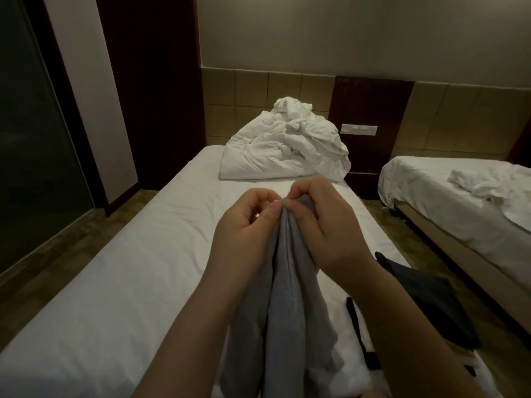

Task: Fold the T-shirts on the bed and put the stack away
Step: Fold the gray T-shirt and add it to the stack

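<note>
Above the middle of the bed (129, 268) I have both hands up and close together, and from them hangs the grey T-shirt (284, 311). The left hand (247, 225) pinches the shirt's top edge, its fingers (274, 211) curled onto the cloth right at the peak. The right hand (324, 225) grips the same bunched edge just beside it, its fingers (298, 209) curled round the fabric. The two hands meet at the fingertips; whether they actually touch I cannot tell. From that pinch the shirt falls in long upright folds toward the foot of the bed, between my forearms, and I lose its hem at the bottom of my view. It is not yet folded.

At the head of the bed lies a crumpled white duvet (284, 150), heaped up in front of the tiled wall. At the right edge of the bed, near the foot, lies a black garment (425, 297), and a black strap (356, 326) rests on the sheet between it and the shirt. Right of the bed, across a strip of floor, stands a second bed (459, 202) with rumpled white linen. A switch plate (359, 129) sits on the wall beyond the head of the bed, to the right. Left of the bed is a dark glass door (34, 153).
</note>
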